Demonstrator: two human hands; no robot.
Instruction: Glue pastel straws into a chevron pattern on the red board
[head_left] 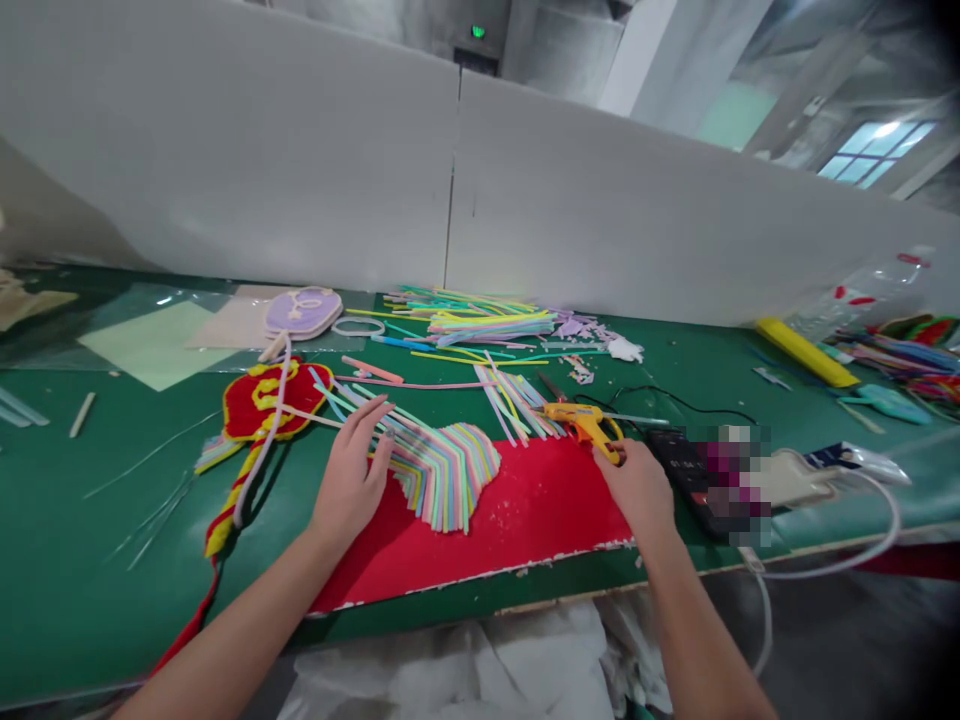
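Observation:
My left hand (351, 472) lies flat with fingers spread on a heart-shaped piece made of pastel straws (442, 470), which rests on a red sheet (540, 510). My right hand (637, 485) is at the right end of the red sheet, its fingers curled at the handle of yellow scissors (585, 420). Loose straw ends stick out to the left past my left fingers.
A red and yellow knot ornament (259, 405) lies to the left on the green table (75, 560). Piles of coloured straws (480, 322) sit farther back, a purple oval piece (302, 312) too. A black device (694, 475) with cables is at right. A white partition (300, 170) stands behind.

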